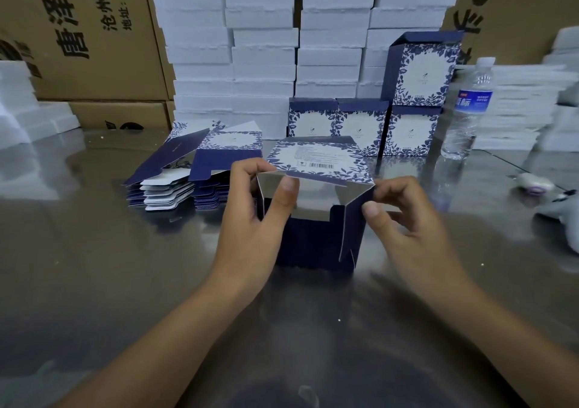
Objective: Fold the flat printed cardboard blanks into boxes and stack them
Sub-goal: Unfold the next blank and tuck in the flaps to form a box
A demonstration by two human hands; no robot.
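Note:
A half-formed navy and white floral box [316, 238] stands on the shiny metal table [94, 266], its open end up and silver lining showing. My left hand [260, 207] pinches its left top flap, thumb inside the opening. My right hand [404, 216] grips the right top corner. The barcode panel [319, 160] tilts away from me. Two piles of flat blanks [188, 169] lie to the left behind it. Several finished boxes [363, 126] stand in a row at the back, with one more box [419, 69] stacked on the rightmost.
A wall of white foam trays [263, 47] rises behind the boxes. Brown printed cartons [87, 38] stand at back left. A water bottle [470, 107] stands right of the finished boxes, more white stacks [517, 107] beyond it. A small tool [532, 185] lies far right.

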